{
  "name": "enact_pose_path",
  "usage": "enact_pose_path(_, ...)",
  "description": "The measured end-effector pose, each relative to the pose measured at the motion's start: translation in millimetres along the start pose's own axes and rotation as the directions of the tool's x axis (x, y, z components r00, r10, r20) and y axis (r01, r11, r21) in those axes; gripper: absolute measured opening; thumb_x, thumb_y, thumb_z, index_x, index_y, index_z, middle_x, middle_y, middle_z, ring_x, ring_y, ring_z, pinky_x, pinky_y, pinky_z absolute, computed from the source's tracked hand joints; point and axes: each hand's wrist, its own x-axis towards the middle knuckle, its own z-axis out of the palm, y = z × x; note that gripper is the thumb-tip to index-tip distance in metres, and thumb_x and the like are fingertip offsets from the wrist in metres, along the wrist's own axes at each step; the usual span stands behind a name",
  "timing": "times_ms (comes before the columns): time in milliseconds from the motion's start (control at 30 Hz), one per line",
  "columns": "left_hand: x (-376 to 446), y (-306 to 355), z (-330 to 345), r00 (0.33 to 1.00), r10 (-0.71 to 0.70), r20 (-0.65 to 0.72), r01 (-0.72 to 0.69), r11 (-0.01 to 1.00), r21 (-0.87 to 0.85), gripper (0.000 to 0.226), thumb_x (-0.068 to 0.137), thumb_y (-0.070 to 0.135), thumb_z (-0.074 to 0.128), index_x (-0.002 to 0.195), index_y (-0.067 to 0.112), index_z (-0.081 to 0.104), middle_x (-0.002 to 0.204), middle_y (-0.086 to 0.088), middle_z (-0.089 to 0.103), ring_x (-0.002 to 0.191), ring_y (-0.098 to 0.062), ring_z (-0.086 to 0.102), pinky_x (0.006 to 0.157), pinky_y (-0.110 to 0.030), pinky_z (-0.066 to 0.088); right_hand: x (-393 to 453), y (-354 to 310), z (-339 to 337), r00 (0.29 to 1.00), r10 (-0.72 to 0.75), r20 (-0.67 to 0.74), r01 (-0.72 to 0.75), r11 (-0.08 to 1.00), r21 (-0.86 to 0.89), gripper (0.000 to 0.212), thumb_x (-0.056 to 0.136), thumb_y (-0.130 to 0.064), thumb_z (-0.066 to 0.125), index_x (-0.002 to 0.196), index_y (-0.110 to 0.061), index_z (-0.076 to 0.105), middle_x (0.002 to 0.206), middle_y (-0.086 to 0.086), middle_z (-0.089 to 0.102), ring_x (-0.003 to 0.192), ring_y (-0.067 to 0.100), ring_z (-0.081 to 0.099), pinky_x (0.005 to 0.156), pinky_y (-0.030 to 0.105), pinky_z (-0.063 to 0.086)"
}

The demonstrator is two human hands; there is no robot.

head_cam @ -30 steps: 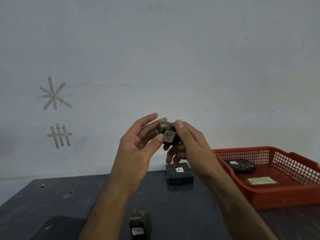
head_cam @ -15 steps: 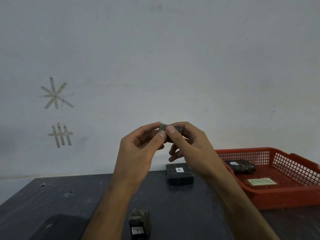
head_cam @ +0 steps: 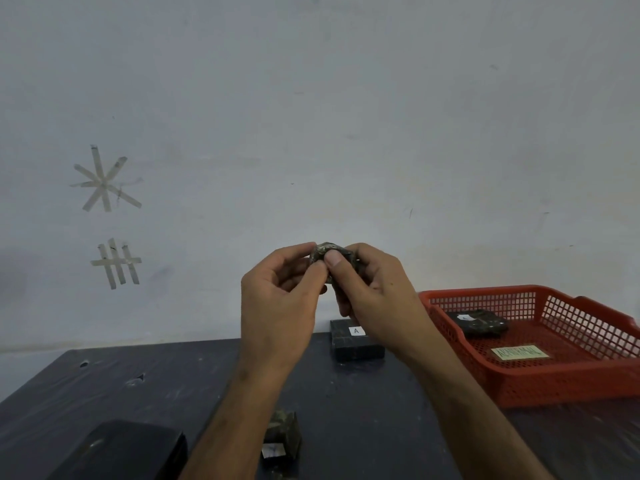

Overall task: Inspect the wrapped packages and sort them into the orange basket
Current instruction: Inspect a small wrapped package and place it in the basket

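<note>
A small dark wrapped package (head_cam: 327,252) is pinched aloft; another (head_cam: 479,323) lies in the orange basket (head_cam: 568,382).

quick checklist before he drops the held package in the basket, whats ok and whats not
1. Grip: the small wrapped package is pinched by both the left hand and the right hand, raised above the table: ok.
2. Label read: its label is not in view, covered by fingers or turned away: cannot tell.
3. Orange basket sits on the right with bare floor showing beside the dark package and the paper tag inside: ok.
4. Path to the basket: nothing stands between the hands and its rim: ok.
5. Sorting done: the package marked A and another near package lie on the table: not ok.
</note>
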Motion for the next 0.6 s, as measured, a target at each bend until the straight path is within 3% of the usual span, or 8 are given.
enact_pose_path(100,5.4,2.5,-6.9,0.994,-0.027,0.103,0.035,0.996,-0.082,0.030,0.096,0.002,0.070,0.122,0.015,0.071,0.103,-0.001,0.083,0.097,-0.016,0.080,0.088,-0.024,0.062,0.9,-2.4,-2.3,1.000,0.005,0.029,-0.008,0.995,0.096,0.020,0.104,-0.035,0.063,0.106,-0.016,0.068,0.070,-0.002,0.065,0.059,0.014,0.063,0.052,0.032,0.053)
enact_pose_path(233,9.1,5.2,-15.9,0.966,0.011,0.258,0.017,0.994,-0.107,0.038,0.099,-0.004,0.062,0.130,0.019,0.063,0.121,0.004,0.080,0.115,-0.013,0.075,0.099,-0.024,0.057,0.5,-11.0,-12.1,0.985,0.060,0.160,-0.104,0.953,0.283,0.030,0.100,-0.042,0.060,0.115,-0.017,0.068,0.083,0.008,0.072,0.065,0.026,0.067,0.056,0.033,0.057)
enact_pose_path(333,10.4,4.3,-20.7,0.947,-0.002,0.322,0.043,0.992,-0.119,0.034,0.097,-0.002,0.067,0.127,0.015,0.064,0.125,0.000,0.078,0.113,-0.023,0.076,0.101,-0.034,0.059,0.7,-10.2,-14.5,0.987,0.040,0.158,-0.087,0.949,0.303,0.017,0.107,-0.022,0.058,0.118,-0.013,0.067,0.087,0.013,0.072,0.068,0.028,0.069,0.060,0.038,0.060)
enact_pose_path(433,11.2,6.9,-22.1,0.960,-0.019,0.280,0.047,0.995,-0.093,0.026,0.095,0.010,0.074,0.120,0.014,0.070,0.117,-0.006,0.079,0.103,-0.026,0.079,0.098,-0.039,0.061,1.8,-6.3,-15.4,0.987,0.007,0.159,-0.044,0.973,0.229,0.017,0.106,-0.012,0.059,0.123,-0.014,0.064,0.099,0.023,0.071,0.075,0.026,0.069,0.066,0.043,0.064)
enact_pose_path(600,11.0,5.6,-20.6,0.986,0.004,0.169,0.001,1.000,-0.028,0.020,0.093,0.009,0.074,0.112,0.015,0.075,0.102,-0.001,0.083,0.096,-0.018,0.080,0.088,-0.028,0.063,2.3,-1.8,-8.5,0.995,-0.006,0.095,-0.009,0.987,0.158,0.020,0.106,-0.024,0.060,0.123,-0.015,0.066,0.097,0.010,0.075,0.074,0.023,0.073,0.070,0.042,0.066)
